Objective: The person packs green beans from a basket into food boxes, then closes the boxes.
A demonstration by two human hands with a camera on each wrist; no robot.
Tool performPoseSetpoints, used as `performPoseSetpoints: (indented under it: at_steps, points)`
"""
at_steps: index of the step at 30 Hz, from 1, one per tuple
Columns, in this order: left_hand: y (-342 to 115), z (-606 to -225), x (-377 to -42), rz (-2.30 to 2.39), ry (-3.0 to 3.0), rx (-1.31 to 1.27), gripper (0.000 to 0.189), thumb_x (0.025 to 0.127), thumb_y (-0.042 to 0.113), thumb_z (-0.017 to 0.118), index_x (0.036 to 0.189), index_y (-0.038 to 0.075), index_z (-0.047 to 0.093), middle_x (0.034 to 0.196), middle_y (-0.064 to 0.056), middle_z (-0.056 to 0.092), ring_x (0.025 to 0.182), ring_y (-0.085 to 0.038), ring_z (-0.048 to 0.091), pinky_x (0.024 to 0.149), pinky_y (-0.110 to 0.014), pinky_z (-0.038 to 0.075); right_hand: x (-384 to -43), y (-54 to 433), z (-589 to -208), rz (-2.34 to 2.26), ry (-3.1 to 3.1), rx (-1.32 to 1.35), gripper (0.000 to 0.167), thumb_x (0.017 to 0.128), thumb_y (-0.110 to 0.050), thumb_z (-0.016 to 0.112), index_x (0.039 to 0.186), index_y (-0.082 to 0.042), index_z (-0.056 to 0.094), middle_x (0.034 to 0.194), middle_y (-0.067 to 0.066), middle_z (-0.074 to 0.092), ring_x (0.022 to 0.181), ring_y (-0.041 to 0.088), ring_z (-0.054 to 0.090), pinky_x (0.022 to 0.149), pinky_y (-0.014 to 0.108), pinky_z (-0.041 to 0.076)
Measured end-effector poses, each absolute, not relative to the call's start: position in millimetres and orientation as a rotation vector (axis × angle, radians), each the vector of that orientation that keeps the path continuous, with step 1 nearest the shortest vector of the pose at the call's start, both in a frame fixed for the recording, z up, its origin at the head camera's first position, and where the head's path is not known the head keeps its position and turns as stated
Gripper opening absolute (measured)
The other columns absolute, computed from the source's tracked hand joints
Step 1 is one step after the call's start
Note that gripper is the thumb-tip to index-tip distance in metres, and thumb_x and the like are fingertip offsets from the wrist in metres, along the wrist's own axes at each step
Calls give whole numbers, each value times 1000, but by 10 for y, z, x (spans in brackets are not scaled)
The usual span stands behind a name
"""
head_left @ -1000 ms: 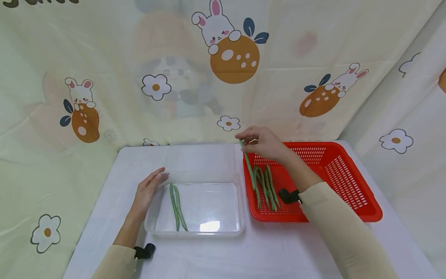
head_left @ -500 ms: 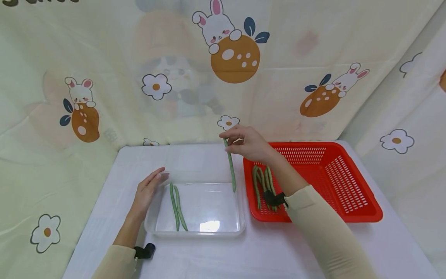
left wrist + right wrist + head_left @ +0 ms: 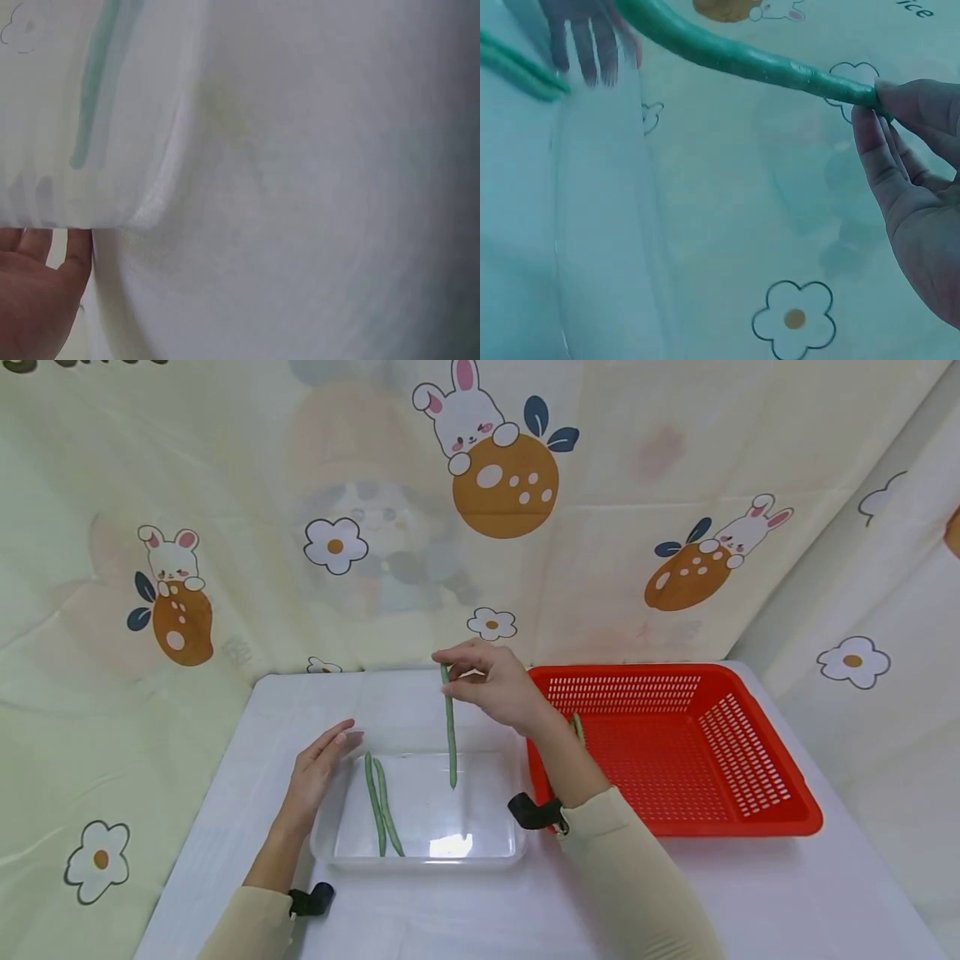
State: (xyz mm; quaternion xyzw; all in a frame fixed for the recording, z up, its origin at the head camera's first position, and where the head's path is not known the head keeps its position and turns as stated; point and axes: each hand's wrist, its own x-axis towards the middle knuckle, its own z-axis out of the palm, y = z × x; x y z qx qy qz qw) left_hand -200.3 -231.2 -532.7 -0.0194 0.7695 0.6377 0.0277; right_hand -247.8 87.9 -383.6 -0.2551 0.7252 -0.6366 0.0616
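Note:
My right hand pinches a green bean by its upper end, between thumb and fingertips. The bean hangs nearly upright over the clear plastic container. In the right wrist view the same bean stretches left from the pinching fingers. Two more green beans lie side by side in the left part of the container. With fingers extended, my left hand rests against the container's left wall. The left wrist view shows that hand at the container's side, its fingers partly hidden.
A red perforated basket stands right of the container. The tip of a bean shows in it; my right forearm hides the others. A white cloth covers the table. A printed curtain hangs behind.
My right hand has carried the bean leftward from above the red basket to over the clear container. The left hand and the two beans in the container have stayed in place.

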Motion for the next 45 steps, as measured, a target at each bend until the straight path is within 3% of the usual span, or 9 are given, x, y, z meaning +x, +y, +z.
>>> performPoseSetpoints:
  at_steps: [12,30,37,45]
  points:
    - [-2319,-5325,-2021,1979,2374,-57,51,110,45,47,155,20,50,149,-13,60,147,-21,49,129,-48,23,-2321,499,-4184,-1995,2201,-544,38,93,0,74,130,-9,73,125,9,66,103,20,66,87,26,59]
    - [-2301,-5319,-2015,1978,2378,-92,51,110,46,48,154,20,51,148,-14,61,146,-25,50,129,-48,23,-2283,166,-4737,-1912,2172,-336,38,89,-2,79,125,-11,75,122,9,69,100,15,66,77,22,53]
    - [-2290,-5311,-2009,1976,2386,-87,52,110,46,48,154,18,51,148,-14,61,147,-25,49,129,-47,23,-2261,109,-4873,-1902,2183,-345,35,90,-1,78,123,-12,76,118,11,69,101,16,67,78,22,54]
    - [-2299,-5289,-1994,1942,2396,-89,52,110,47,46,155,20,50,150,-14,60,151,-24,44,129,-52,21,-2250,59,-4925,-1767,2226,-476,34,86,0,82,119,-7,76,114,14,73,90,10,66,69,20,52]
